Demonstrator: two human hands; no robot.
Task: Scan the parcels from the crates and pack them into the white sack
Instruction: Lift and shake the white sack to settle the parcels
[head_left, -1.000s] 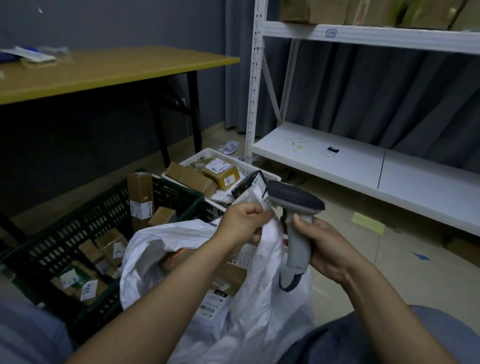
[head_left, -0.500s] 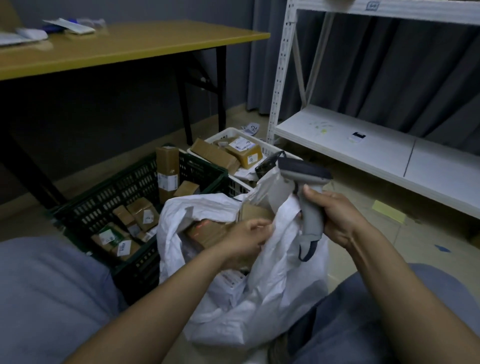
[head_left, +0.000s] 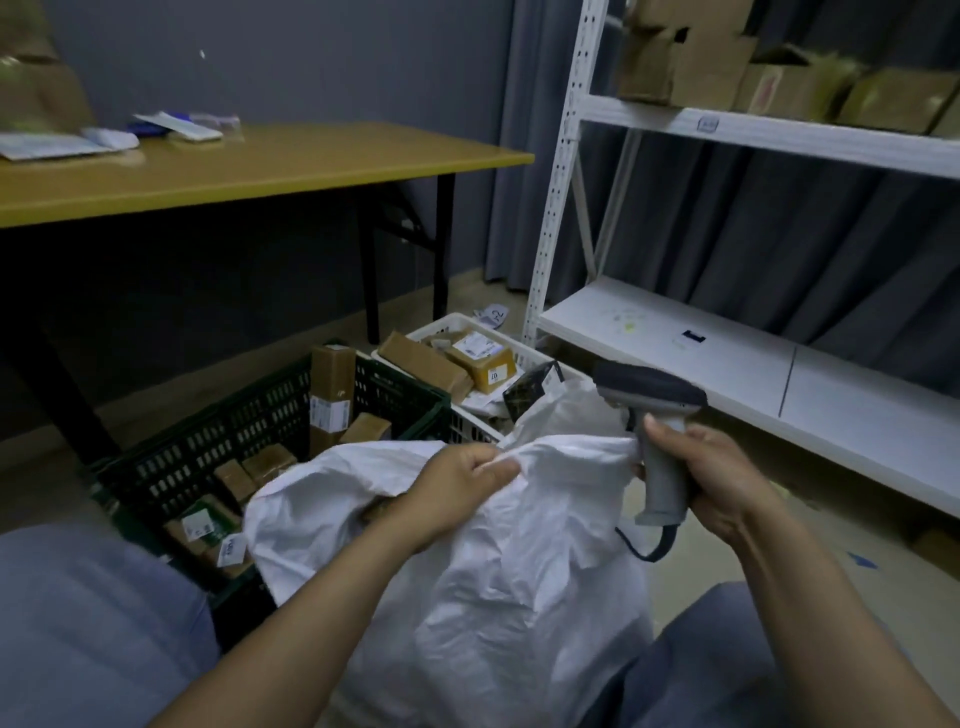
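**Progress.** Status: partly complete.
- The sack (head_left: 519, 561) stands between the forearms, directly below both hands, and bulges.
- A brown edge shows in its mouth under the left hand (head_left: 457, 488), so at least some parcels are judged to be packed already.
- Unpacked parcels (head_left: 332, 395) lie in the green crate (head_left: 234, 436), ahead and to the left of the left hand.
- More lie in the white crate (head_left: 470, 430), just beyond both hands.
- Both crates hold several boxes, so much of the scan-and-pack cycle is judged outstanding.
- Neither hand holds a parcel.

**Left hand.** The fingers are curled with the thumb closed against the forefinger. They pinch a fold of the sack's rim and lift it.

**Right hand** (head_left: 722, 478). The fingers and thumb are wrapped round the handle of the scanner (head_left: 654, 410). The scanner head sits above the hand and points left, over the sack mouth. The sack's rim reaches the handle beside the thumb. Whether this hand also pins fabric against the handle cannot be told from this view.
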